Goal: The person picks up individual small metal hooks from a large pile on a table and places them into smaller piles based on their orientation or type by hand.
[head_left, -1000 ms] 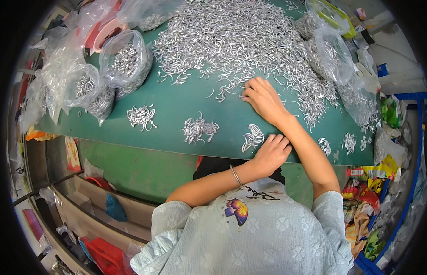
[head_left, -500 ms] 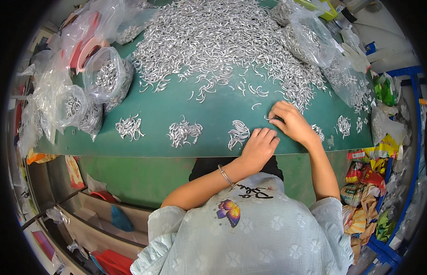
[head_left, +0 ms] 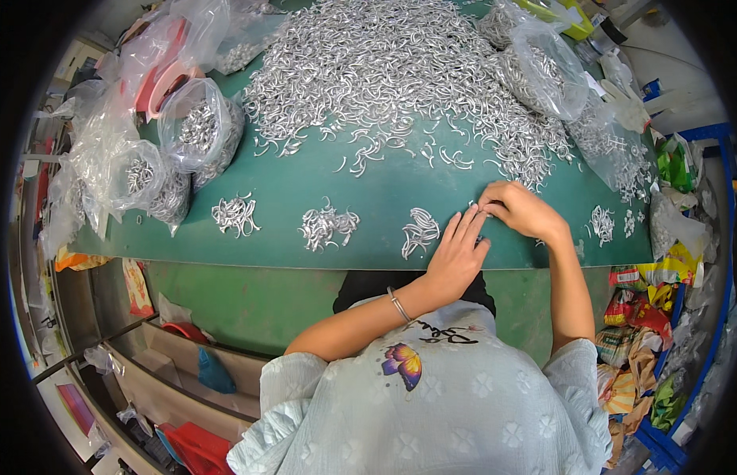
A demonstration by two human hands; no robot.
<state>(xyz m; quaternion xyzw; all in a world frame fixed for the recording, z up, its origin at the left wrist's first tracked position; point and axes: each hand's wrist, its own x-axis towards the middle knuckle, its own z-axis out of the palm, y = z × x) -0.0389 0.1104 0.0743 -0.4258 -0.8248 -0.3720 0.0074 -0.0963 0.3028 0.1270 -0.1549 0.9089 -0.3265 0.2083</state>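
My right hand (head_left: 524,210) is closed in a pinch above the green table, its fingertips on a small silvery curved metal piece (head_left: 473,205), mostly hidden by the fingers. My left hand (head_left: 459,252) reaches up beside it with fingers stretched out, their tips meeting the right fingertips. Whatever lies under the left palm is hidden. Just left of that hand sits a little pile of curved metal pieces (head_left: 421,232). Two more small piles, one in the middle (head_left: 327,226) and one farther left (head_left: 235,214), lie along the near edge.
A large heap of the same metal pieces (head_left: 376,71) covers the table's far side. Clear plastic bags of pieces stand at left (head_left: 198,131) and right (head_left: 543,71). Another small pile (head_left: 602,224) lies right of my forearm. The table's edge (head_left: 265,264) runs before me.
My left hand has moved up, its fingers straightening from a curl to meet my right hand's fingertips. The whole view has shifted slightly.
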